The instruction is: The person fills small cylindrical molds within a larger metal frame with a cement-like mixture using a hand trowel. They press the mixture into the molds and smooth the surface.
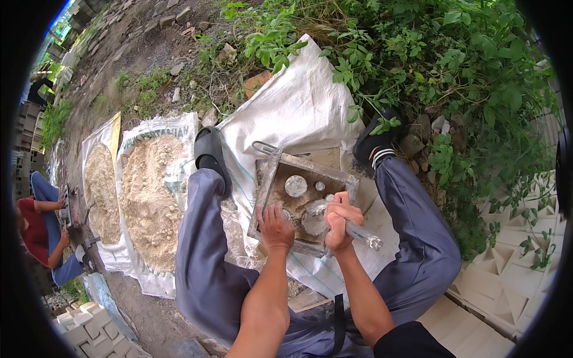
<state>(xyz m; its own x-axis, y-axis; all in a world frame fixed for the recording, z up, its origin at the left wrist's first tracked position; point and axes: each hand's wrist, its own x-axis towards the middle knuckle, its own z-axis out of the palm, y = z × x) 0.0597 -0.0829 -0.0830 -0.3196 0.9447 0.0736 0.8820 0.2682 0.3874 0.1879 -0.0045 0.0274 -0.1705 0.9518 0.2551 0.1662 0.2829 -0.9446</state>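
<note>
Between my legs a rectangular grey mould frame stands on white woven sacking, with sand inside. Several round discs sit in that sand, a large pale one toward the far side. My right hand is closed round a grey club-shaped rammer, held at a slant over the near right part of the frame. The rammer's far end is over the sand; I cannot tell whether it touches. My left hand rests at the frame's left near side, fingers stretched over the edge and sand, holding nothing.
Two piles of pale sand, a larger one and a smaller one, lie on sacks to the left. Another person sits at the far left. Green plants crowd the far right. Patterned pale blocks are stacked at the right.
</note>
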